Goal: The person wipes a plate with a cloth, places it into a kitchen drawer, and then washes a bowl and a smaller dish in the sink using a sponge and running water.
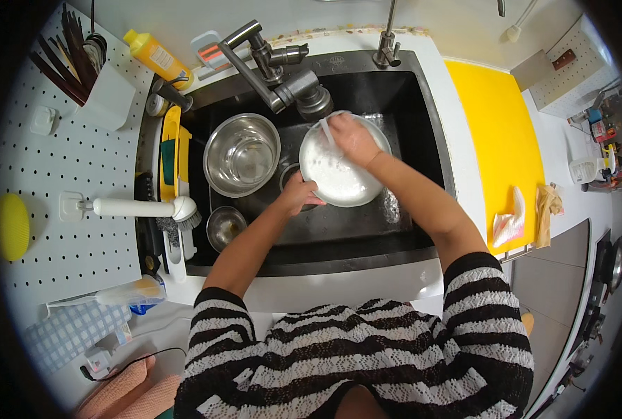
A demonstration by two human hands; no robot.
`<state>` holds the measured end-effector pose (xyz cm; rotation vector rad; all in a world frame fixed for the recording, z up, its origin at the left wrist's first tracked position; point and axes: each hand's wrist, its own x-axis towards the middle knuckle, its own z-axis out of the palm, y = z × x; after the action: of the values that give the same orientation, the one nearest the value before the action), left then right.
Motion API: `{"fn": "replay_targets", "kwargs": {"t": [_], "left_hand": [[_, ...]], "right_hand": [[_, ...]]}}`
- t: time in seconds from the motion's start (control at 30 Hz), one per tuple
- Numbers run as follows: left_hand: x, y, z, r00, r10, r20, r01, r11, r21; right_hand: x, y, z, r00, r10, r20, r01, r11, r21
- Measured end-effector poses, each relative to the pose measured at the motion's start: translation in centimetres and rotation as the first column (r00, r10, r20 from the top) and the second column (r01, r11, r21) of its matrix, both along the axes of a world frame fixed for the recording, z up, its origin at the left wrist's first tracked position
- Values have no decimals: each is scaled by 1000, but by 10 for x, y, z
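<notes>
Over the right part of the black sink (pixel 311 266), my left hand (pixel 299 195) grips the lower left rim of a round, pale, shiny dish (pixel 342 180). My right hand (pixel 352 139) lies on the dish's upper part; a whitish strip, blurred, shows at its fingers, and I cannot tell what it is. The faucet head (pixel 315 102) hangs just above the dish's top edge. To the left, a stainless steel bowl (pixel 242 154) stands in the sink, with a smaller metal bowl (pixel 226 228) below it, near my left forearm.
A yellow caddy with a green scouring pad (pixel 168 162) and a white-handled brush (pixel 138 207) line the sink's left side. A yellow bottle (pixel 159 58) stands behind. Right of the sink lies a yellow mat (pixel 499 136) with a crumpled cloth (pixel 510 220) on it.
</notes>
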<state>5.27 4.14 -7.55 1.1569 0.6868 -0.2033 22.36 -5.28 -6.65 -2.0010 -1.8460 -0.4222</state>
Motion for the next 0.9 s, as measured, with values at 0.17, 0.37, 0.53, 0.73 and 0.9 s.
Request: {"fn": "replay_targets", "kwargs": {"t": [0.17, 0.37, 0.53, 0.73, 0.9], "left_hand": [[7, 1, -1, 993, 119, 1, -119, 993, 15], [11, 2, -30, 999, 17, -44, -18, 999, -34], [11, 6, -31, 992, 21, -127, -30, 997, -75], [15, 2, -42, 988, -10, -153, -8, 993, -117], [20, 9, -49, 961, -149, -235, 166, 985, 56]], "right_hand": [[-5, -44, -2, 946, -216, -241, 150, 953, -263], [-63, -32, 2, 844, -86, -529, -34, 976, -213], [-30, -33, 0, 844, -252, -473, 147, 958, -247], [-18, -57, 4, 826, -538, -169, 383, 755, -532], [8, -43, -52, 826, -486, -286, 313, 817, -485]]}}
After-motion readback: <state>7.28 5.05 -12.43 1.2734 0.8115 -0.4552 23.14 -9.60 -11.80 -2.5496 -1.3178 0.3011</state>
